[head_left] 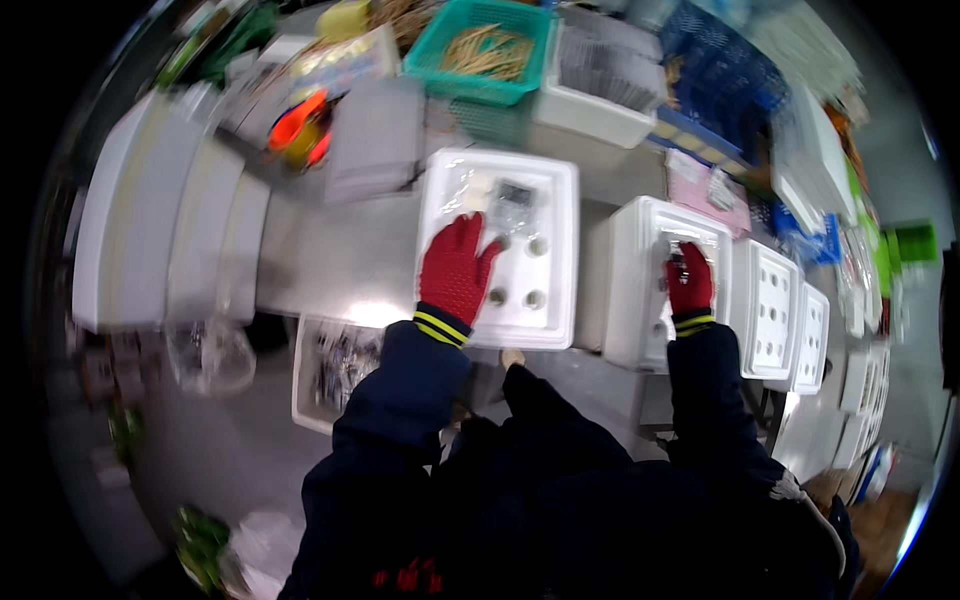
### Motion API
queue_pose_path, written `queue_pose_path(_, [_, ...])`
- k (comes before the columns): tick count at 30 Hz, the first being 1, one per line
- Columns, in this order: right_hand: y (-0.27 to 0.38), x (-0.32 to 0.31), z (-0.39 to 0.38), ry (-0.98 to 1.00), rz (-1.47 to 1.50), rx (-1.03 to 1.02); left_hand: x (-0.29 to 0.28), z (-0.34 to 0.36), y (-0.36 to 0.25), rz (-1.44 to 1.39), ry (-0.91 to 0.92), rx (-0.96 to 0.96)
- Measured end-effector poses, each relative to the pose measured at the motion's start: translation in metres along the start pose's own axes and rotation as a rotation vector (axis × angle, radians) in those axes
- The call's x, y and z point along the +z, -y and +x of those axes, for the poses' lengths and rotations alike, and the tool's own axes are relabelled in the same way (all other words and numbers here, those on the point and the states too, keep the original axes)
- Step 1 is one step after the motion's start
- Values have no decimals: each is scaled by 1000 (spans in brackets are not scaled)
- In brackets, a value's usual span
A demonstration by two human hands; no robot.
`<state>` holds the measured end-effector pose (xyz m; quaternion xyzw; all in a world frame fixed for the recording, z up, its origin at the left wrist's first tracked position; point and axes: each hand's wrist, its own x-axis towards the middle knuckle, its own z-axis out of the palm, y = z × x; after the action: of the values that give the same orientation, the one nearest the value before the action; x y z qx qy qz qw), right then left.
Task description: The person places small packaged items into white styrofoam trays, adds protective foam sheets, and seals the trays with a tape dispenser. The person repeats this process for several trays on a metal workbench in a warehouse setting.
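Lying under left hand [460,272]: white box [515,272]

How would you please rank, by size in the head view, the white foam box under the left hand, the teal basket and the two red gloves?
1. White foam box
2. Teal basket
3. Left red glove
4. Right red glove, perhaps smaller only through distance

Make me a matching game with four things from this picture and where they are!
Things:
1. left hand
2. teal basket
3. right hand
4. dark blue crate

Places:
A. at the back middle, holding thin tan pieces
B. at the back right
C. over the middle foam box
D. at the next foam box to the right

Right pairs: 1-C, 2-A, 3-D, 4-B
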<state>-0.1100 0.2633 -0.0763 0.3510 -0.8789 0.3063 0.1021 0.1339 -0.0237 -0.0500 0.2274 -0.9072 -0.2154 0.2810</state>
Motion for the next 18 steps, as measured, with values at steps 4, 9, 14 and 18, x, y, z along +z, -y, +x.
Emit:
queue_pose_path(4, [156, 7, -37, 148, 376, -116, -47, -121, 2, -311, 30, -52])
queue_pose_path(9, [275, 109, -163, 1016, 667, -338, -25, -316, 45, -369, 27, -409])
queue_pose_path(14, [210, 292, -310, 1388, 623, 146, 16, -465, 118, -417, 213, -1246])
queue_pose_path(18, [189, 404, -355, 1618, 519, 830, 100, -590, 188, -274, 297, -1540])
